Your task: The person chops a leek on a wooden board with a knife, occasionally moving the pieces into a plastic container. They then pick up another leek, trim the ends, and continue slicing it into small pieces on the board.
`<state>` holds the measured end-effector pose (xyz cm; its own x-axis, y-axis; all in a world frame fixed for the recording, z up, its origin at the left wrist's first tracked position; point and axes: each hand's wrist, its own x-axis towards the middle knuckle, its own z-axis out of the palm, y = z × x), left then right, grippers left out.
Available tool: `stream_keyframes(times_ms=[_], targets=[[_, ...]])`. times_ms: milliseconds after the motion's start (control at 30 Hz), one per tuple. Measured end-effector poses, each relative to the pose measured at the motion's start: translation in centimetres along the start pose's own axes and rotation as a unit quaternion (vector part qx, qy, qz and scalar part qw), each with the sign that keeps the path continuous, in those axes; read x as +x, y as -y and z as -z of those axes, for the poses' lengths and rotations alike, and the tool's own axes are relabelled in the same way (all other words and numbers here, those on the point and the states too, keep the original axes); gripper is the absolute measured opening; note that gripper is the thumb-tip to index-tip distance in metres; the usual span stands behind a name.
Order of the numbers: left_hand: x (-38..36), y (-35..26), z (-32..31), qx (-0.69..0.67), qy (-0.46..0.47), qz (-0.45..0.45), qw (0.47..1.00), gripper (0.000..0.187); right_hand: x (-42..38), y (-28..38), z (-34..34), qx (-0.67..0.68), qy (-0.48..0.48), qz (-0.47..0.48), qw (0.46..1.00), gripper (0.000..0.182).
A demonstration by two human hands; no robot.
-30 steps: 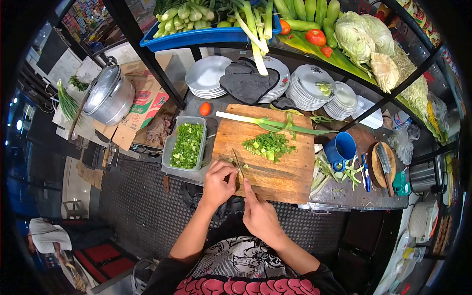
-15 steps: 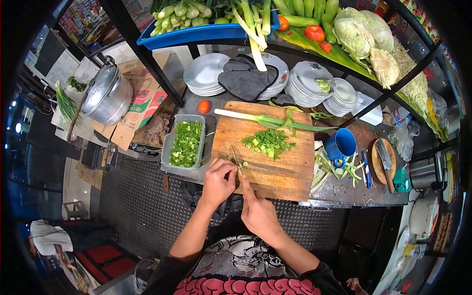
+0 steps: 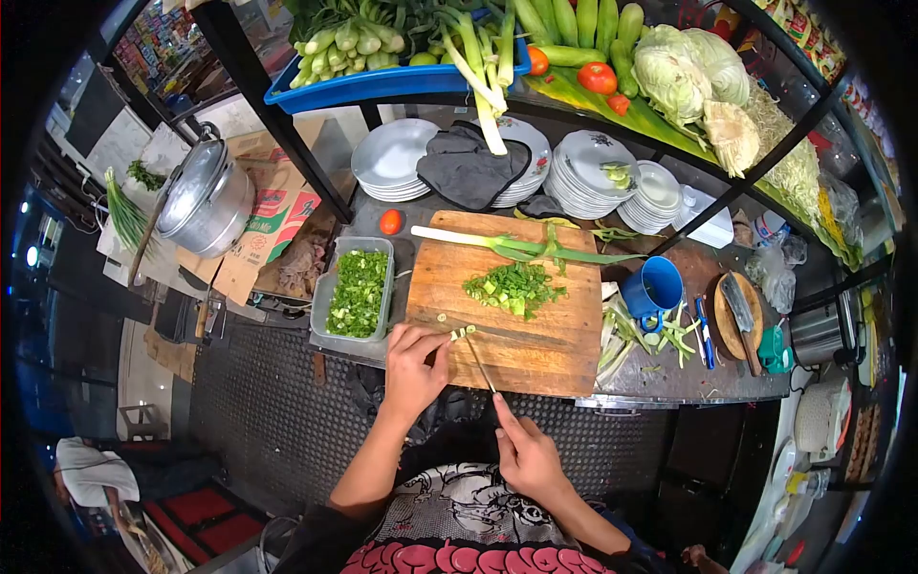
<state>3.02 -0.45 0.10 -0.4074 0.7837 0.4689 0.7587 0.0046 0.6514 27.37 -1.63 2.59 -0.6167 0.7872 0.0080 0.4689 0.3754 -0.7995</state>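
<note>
My left hand [image 3: 415,368] pinches a short piece of pale green vegetable [image 3: 463,333] at the lower left of the wooden cutting board [image 3: 564,359]. In my right hand [image 3: 526,452] is a thin knife [image 3: 481,364], its blade slanting up and left to just beside that piece. A small cut slice [image 3: 442,318] lies above my left fingers. Farther up the board are a heap of chopped greens [image 3: 516,289] and a long leek [image 3: 459,237] with a white end. To the left stands a clear container [image 3: 385,297] holding chopped green onion.
Stacked plates [image 3: 394,158] and a dark cloth [image 3: 469,172] lie behind the board. A tomato [image 3: 390,222] sits near the container. At the right are a blue mug [image 3: 658,282], trimmings [image 3: 622,340] and a cleaver [image 3: 738,306] on a round board. A blue tray [image 3: 382,94] of vegetables is above.
My right hand has moved down and right with the knife, whose blade now lies clear of my left fingers. My left hand has shifted slightly left. The whole view has shifted slightly.
</note>
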Motion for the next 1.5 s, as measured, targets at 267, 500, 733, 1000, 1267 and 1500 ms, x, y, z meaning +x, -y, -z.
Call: stream_keyframes(times_ms=[267,500,733,1000,1267,1500], targets=[[0.3,0.4,0.6,0.0,0.017,-0.014,1.0,0.008,1.8,0.3,0.7,-0.022,0.024,-0.023,0.999,0.064],[1.0,0.6,-0.3,-0.045,0.056,-0.008,0.997,0.01,4.1,1.2,-0.3,-0.027,0.052,-0.033,0.998,0.068],[1.3,0.6,-0.4,-0.056,0.062,-0.017,0.996,0.01,5.8,2.4,0.2,-0.039,0.071,-0.032,0.996,0.07],[1.2,0.7,-0.6,-0.058,0.054,-0.023,0.997,0.01,5.9,2.3,-0.7,-0.071,0.076,-0.015,0.994,0.079],[1.4,0.6,-0.5,-0.061,0.067,-0.026,0.996,0.01,5.5,0.9,-2.4,-0.11,0.021,0.012,0.994,0.083],[1.3,0.6,-0.7,-0.065,0.061,-0.008,0.996,0.01,-0.1,-0.3,-0.7,-0.095,0.003,0.015,0.995,0.073]])
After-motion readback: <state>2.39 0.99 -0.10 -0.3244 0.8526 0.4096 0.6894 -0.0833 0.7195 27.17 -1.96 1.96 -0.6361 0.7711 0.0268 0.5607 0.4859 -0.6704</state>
